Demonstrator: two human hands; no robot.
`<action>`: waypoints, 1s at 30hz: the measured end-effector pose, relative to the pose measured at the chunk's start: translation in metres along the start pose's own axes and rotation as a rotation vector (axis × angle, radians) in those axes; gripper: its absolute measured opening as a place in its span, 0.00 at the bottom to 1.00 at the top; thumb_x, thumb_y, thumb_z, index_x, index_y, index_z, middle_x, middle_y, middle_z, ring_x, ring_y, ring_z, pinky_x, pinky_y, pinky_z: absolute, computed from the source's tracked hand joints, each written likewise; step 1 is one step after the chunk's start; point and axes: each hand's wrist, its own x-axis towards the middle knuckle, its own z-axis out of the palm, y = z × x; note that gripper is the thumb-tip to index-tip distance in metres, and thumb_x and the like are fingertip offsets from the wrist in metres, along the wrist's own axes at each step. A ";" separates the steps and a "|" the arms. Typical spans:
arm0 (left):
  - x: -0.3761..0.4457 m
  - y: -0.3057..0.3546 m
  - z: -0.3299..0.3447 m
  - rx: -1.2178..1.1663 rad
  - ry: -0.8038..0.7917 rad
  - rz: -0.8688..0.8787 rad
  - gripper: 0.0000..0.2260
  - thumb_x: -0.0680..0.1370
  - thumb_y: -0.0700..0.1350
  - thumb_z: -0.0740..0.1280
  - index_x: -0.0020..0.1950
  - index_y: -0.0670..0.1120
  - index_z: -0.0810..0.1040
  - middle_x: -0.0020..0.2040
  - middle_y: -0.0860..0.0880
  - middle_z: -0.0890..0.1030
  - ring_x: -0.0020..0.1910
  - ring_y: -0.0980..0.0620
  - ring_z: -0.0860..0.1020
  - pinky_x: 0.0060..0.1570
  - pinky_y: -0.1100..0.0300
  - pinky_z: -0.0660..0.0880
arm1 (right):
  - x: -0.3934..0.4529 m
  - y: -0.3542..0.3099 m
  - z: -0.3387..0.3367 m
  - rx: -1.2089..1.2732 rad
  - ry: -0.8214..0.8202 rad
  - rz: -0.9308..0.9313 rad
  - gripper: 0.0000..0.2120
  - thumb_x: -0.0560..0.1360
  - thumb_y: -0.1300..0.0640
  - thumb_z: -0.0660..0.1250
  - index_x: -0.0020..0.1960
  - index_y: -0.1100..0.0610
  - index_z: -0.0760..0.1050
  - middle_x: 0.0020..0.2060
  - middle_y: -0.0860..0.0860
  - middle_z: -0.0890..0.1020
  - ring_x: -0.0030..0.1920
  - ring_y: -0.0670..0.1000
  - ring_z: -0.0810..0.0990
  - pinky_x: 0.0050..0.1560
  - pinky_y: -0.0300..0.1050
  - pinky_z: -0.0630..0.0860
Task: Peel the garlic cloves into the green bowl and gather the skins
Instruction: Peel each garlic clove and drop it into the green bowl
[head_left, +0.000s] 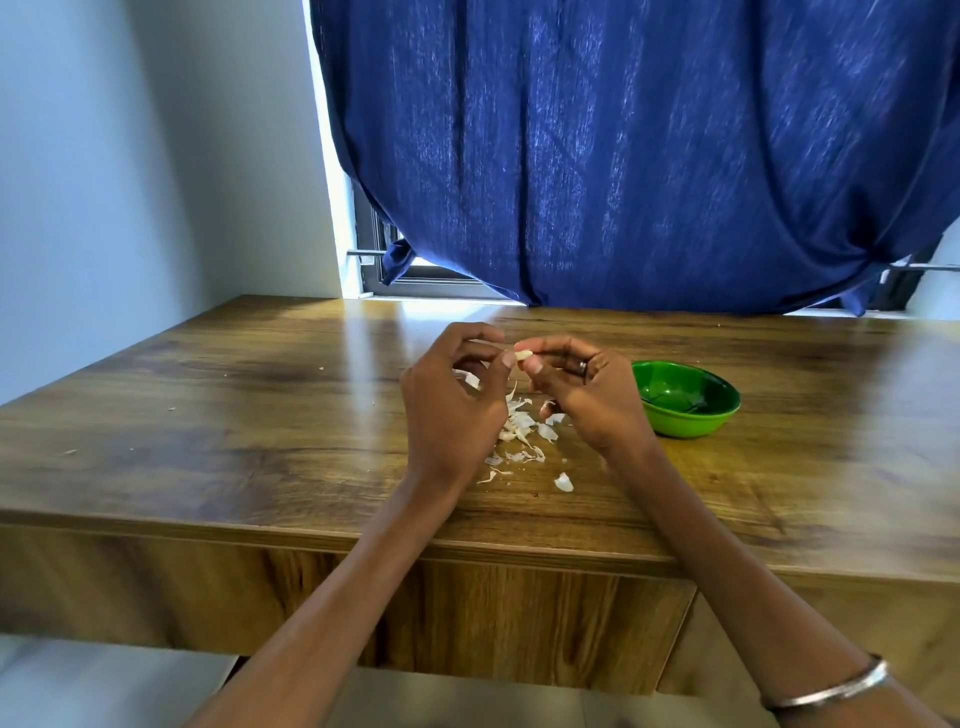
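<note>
A small pale garlic clove (523, 356) sits pinched between both hands above the brown wooden tabletop (234, 415): right hand (582, 395) and left hand (457, 400) each clamp it (fingers curled). Papery white skins (524, 431) lie beneath; the round green bowl (688, 415) stands just right.

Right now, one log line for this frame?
right hand pinches pale garlic clove | left hand picks at it | papery white skins on wooden table | round green bowl right

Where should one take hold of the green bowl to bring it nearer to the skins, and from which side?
Grip the green bowl at its rim on the near left, the side facing the right hand. It stands upright with a thin flared rim, so a thumb inside and fingers outside should pinch it well. That side is nearest, and probably best; the skins lie to its left.
</note>
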 end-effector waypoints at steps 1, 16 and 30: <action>0.001 0.000 0.000 -0.046 -0.010 -0.043 0.08 0.75 0.38 0.75 0.52 0.46 0.82 0.42 0.58 0.84 0.39 0.61 0.82 0.39 0.67 0.77 | 0.000 0.000 0.000 -0.007 0.000 -0.014 0.05 0.76 0.60 0.73 0.51 0.53 0.82 0.45 0.50 0.86 0.40 0.46 0.83 0.35 0.43 0.81; 0.003 -0.003 -0.002 -0.324 -0.208 -0.257 0.12 0.77 0.33 0.72 0.59 0.42 0.80 0.48 0.47 0.86 0.40 0.49 0.85 0.30 0.52 0.81 | 0.004 0.006 0.001 -0.073 -0.025 -0.212 0.05 0.76 0.63 0.73 0.48 0.54 0.78 0.46 0.57 0.84 0.46 0.51 0.83 0.41 0.36 0.76; 0.007 -0.005 -0.003 -0.330 -0.230 -0.264 0.11 0.75 0.31 0.72 0.50 0.45 0.78 0.39 0.49 0.84 0.33 0.56 0.81 0.32 0.63 0.76 | 0.003 0.007 -0.001 -0.022 -0.113 -0.145 0.05 0.76 0.61 0.73 0.48 0.56 0.76 0.49 0.59 0.82 0.44 0.47 0.81 0.31 0.39 0.75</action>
